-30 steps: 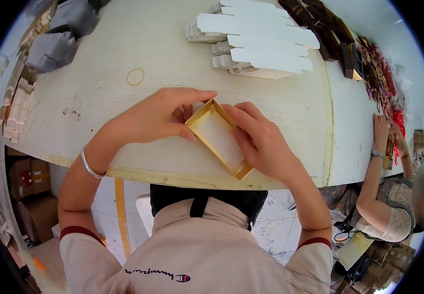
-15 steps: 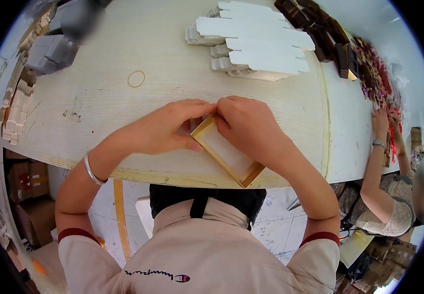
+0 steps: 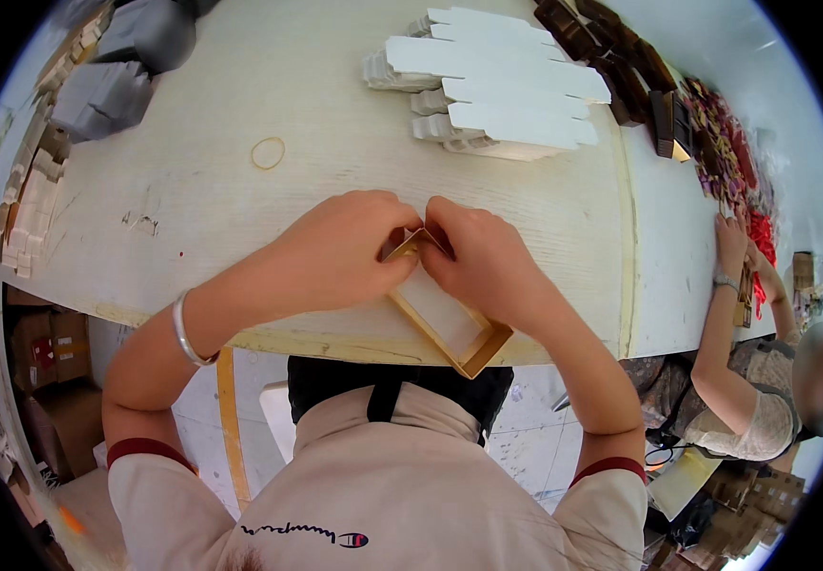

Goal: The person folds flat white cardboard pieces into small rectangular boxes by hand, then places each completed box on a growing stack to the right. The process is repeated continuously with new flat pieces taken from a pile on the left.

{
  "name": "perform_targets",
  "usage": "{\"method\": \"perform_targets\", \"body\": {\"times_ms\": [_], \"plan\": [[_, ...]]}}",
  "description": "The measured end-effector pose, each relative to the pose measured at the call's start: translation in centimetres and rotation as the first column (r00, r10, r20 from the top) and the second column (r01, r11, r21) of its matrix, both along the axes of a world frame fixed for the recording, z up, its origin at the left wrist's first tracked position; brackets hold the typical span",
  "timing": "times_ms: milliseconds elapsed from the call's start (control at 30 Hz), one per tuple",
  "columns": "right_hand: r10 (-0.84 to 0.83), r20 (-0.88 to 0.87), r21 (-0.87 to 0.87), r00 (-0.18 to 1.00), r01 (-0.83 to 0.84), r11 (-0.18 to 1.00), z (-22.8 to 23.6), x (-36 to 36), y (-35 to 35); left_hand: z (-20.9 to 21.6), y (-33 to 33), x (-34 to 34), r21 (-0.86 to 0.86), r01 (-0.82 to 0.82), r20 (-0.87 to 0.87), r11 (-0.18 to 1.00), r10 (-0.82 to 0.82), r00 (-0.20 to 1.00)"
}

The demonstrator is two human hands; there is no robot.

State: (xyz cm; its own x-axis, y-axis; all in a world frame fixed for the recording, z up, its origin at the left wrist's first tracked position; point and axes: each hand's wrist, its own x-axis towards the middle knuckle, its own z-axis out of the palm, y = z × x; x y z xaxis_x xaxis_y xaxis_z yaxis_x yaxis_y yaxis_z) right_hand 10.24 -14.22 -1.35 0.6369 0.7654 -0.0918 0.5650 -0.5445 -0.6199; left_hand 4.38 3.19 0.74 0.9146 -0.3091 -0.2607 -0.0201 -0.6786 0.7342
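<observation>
A shallow cardboard box [image 3: 488, 350] with gold-coloured walls and a pale bottom sits askew at the table's near edge, its near corner jutting slightly past it. At the far corner, my left hand [image 3: 359, 246] pinches one wall between thumb and bent fingers. My right hand [image 3: 481, 255] grips the adjoining wall close beside it, thumb on the inside. The two hands nearly touch, and a peaked gold edge shows between them. My fingers hide most of that corner.
Beyond my hands lies a stack of flat white cartons [image 3: 507, 90], with a rubber band [image 3: 267, 153] to its left. Grey boxes [image 3: 102, 100] stand far left; dark brown boxes [image 3: 664, 124] far right. A co-worker's hands [image 3: 735, 247] are busy near red material [image 3: 762, 233] at right.
My left hand has moved right and closed onto the box's far corner. My right hand has shifted slightly down, and the box has turned a little and come nearer.
</observation>
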Motion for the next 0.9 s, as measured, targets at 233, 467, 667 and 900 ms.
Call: {"method": "perform_targets", "body": {"times_ms": [233,467,667,900], "plan": [[-0.113,-0.176,0.236,0.978,0.154,0.959,2.1,-2.4,-2.1,0.7,-0.7,0.1,-0.009,-0.156,0.229,0.988,0.154,0.961],[-0.102,-0.119,0.313,0.988,0.135,0.94,3.3,-4.0,-2.8,0.5,-1.8,-1.1,-0.034,-0.154,0.601,0.987,0.143,0.786],[-0.18,0.094,0.431,0.979,0.123,0.894,2.7,-5.8,-2.5,1.6,-2.5,-1.7,0.095,-0.166,0.748,0.982,0.039,0.662],[-0.19,0.27,0.537,0.944,0.016,0.844,2.5,-5.7,-3.8,1.7,-3.1,-1.8,-0.003,-0.151,0.862,0.988,0.079,0.501]]}}
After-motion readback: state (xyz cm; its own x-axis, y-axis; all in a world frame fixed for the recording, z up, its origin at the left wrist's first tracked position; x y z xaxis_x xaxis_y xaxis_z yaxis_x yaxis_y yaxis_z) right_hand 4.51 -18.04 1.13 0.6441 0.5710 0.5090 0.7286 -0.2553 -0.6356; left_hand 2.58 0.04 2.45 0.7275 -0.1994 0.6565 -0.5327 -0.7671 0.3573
